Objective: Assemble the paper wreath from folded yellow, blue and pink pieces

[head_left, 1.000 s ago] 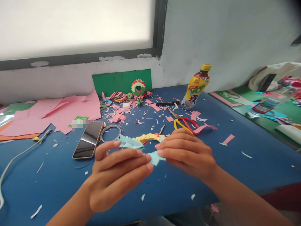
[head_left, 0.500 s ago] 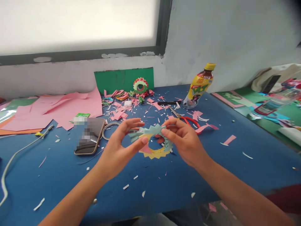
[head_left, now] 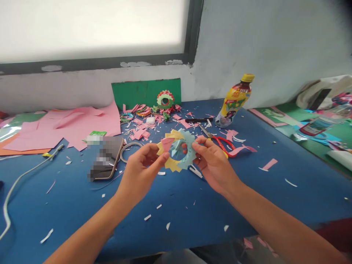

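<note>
Between my two hands, above the blue table, is a folded paper ring (head_left: 189, 156) with a toothed edge, made of light blue, yellow and pink pieces. My left hand (head_left: 144, 165) pinches its pink and yellow left side between thumb and fingers. On the right, my right hand (head_left: 213, 161) grips the light blue side, thumb in front. A light blue folded strip shows through the ring's opening. Behind my right hand lie red-handled scissors (head_left: 218, 141), and white tweezers-like sticks (head_left: 195, 171) lie below the ring.
A phone (head_left: 108, 157) and a tape roll (head_left: 126, 151) lie left of my hands. Pink paper sheets (head_left: 90, 126) spread at the back left. A yellow-capped bottle (head_left: 235, 101) stands tilted in view at back right. Another paper ring (head_left: 165, 99) leans on a green board (head_left: 132, 91) amid paper scraps.
The ring has tipped up to face me, so its round opening and toothed front show more fully. My left hand has closed in on its left side; my right hand keeps its hold.
</note>
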The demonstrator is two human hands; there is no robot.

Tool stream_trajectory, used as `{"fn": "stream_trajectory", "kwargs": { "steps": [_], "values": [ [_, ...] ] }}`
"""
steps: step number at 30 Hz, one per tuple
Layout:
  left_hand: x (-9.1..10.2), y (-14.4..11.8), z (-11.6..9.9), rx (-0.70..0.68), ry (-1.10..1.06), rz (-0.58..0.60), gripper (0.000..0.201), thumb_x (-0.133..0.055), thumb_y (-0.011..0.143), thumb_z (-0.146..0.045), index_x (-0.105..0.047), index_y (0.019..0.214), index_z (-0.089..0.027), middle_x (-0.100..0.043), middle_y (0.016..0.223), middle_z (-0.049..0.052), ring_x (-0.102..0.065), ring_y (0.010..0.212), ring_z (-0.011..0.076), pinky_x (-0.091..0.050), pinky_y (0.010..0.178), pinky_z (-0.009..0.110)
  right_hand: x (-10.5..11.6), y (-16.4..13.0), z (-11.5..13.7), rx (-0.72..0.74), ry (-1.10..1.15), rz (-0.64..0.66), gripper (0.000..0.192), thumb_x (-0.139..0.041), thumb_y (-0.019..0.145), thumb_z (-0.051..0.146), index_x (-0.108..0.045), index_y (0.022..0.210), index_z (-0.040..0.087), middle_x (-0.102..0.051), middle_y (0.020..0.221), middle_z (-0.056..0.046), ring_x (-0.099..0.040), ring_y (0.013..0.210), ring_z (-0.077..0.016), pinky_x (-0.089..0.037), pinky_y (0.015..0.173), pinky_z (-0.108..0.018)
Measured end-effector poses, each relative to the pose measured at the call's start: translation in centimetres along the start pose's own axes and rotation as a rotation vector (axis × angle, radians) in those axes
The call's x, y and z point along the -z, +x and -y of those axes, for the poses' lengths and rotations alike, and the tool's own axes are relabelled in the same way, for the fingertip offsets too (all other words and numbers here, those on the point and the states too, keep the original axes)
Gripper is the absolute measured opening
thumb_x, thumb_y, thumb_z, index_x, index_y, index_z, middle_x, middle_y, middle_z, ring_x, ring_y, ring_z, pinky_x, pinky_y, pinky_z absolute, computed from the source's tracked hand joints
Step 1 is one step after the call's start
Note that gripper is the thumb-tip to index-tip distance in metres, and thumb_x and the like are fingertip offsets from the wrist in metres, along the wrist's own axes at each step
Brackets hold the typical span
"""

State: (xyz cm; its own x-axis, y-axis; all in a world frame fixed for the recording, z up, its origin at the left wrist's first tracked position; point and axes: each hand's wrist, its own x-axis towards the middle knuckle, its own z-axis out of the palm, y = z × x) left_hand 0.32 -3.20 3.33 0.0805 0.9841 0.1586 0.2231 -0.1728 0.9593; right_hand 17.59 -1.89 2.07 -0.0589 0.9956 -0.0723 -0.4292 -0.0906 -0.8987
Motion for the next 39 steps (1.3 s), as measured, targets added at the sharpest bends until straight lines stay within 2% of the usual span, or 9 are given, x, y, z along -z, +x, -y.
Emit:
{"fn": "stream_trajectory", "kwargs": {
  "steps": [2,4,7,9,12,15,18,27,39],
  "values": [
    [0.1,0.2,0.0,-0.008,-0.027,-0.041,0.022,-0.063,0.074,-0.037,-0.051,0.073,-0.019,-0.040,0.057,-0.007,-0.040,0.051,0.0057,-0.035,0.046,0.015,0.3,0.2,-0.1,0.052,-0.136,-0.002,0.026,-0.069,0.066,0.039,-0.051,0.075,0.022,-0.054,0.069,0.005,-0.054,0.060,-0.0083,-0.045,0.055,-0.020],
    [0.3,0.2,-0.2,-0.013,-0.004,-0.041,0.019,-0.064,0.073,-0.035,-0.053,0.074,-0.018,-0.041,0.055,-0.007,-0.038,0.049,0.0047,-0.032,0.043,0.014,0.8,0.3,0.0,0.216,-0.337,-0.037,0.022,-0.066,0.070,0.039,-0.055,0.078,0.022,-0.053,0.074,0.004,-0.052,0.066,-0.0091,-0.044,0.058,-0.021],
    [0.4,0.2,-0.6,-0.031,0.072,0.062,0.015,-0.062,0.075,-0.032,-0.058,0.077,-0.017,-0.048,0.057,-0.006,-0.042,0.051,0.0052,-0.034,0.045,0.014,1.3,0.2,0.6,0.567,-0.644,-0.022,0.023,-0.065,0.072,0.033,-0.058,0.092,0.025,-0.058,0.095,0.001,-0.053,0.088,-0.0135,-0.044,0.072,-0.025],
    [0.4,0.1,-0.8,-0.036,0.108,0.153,0.015,-0.061,0.076,-0.031,-0.061,0.081,-0.017,-0.054,0.061,-0.004,-0.047,0.055,0.0068,-0.038,0.049,0.015,1.4,-0.1,0.9,0.653,-0.781,0.101,0.030,-0.066,0.073,0.030,-0.057,0.100,0.026,-0.060,0.105,0.000,-0.053,0.099,-0.0158,-0.043,0.082,-0.028],
    [0.3,0.0,-0.8,-0.048,0.116,0.255,0.016,-0.059,0.078,-0.033,-0.063,0.084,-0.018,-0.057,0.063,-0.003,-0.049,0.059,0.0081,-0.040,0.051,0.016,1.3,-0.6,1.1,0.521,-0.836,0.253,0.026,-0.064,0.075,0.032,-0.060,0.100,0.026,-0.065,0.095,0.000,-0.058,0.087,-0.0144,-0.046,0.075,-0.027],
    [0.3,0.0,-0.8,-0.058,0.105,0.284,0.018,-0.058,0.079,-0.035,-0.065,0.082,-0.019,-0.060,0.067,-0.002,-0.050,0.060,0.0083,-0.041,0.053,0.016,1.2,-0.5,0.7,0.379,-0.725,0.249,0.023,-0.065,0.075,0.037,-0.063,0.094,0.024,-0.064,0.077,0.001,-0.057,0.067,-0.0116,-0.046,0.057,-0.023],
    [0.3,0.0,-0.8,-0.045,0.093,0.262,0.018,-0.059,0.079,-0.034,-0.065,0.082,-0.018,-0.060,0.068,-0.001,-0.051,0.061,0.0081,-0.041,0.053,0.016,1.0,-0.3,0.5,0.309,-0.551,0.208,0.021,-0.068,0.071,0.036,-0.062,0.087,0.023,-0.063,0.074,0.001,-0.057,0.064,-0.0110,-0.046,0.055,-0.023],
    [0.2,0.0,-0.3,-0.055,0.066,0.226,0.017,-0.057,0.081,-0.034,-0.062,0.084,-0.019,-0.058,0.071,-0.002,-0.050,0.062,0.0075,-0.041,0.054,0.016,0.8,0.1,0.5,0.228,-0.227,0.166,0.018,-0.070,0.071,0.030,-0.058,0.082,0.022,-0.065,0.073,0.004,-0.059,0.063,-0.0067,-0.048,0.063,-0.020],
    [0.3,0.1,-0.3,-0.065,0.103,0.206,0.016,-0.056,0.081,-0.033,-0.062,0.084,-0.018,-0.058,0.072,-0.001,-0.051,0.063,0.0080,-0.041,0.056,0.017,0.3,0.2,0.7,0.178,-0.130,0.151,0.023,-0.070,0.070,0.030,-0.052,0.081,0.022,-0.066,0.069,0.004,-0.058,0.058,-0.0072,-0.049,0.055,-0.020]
  ]
}}
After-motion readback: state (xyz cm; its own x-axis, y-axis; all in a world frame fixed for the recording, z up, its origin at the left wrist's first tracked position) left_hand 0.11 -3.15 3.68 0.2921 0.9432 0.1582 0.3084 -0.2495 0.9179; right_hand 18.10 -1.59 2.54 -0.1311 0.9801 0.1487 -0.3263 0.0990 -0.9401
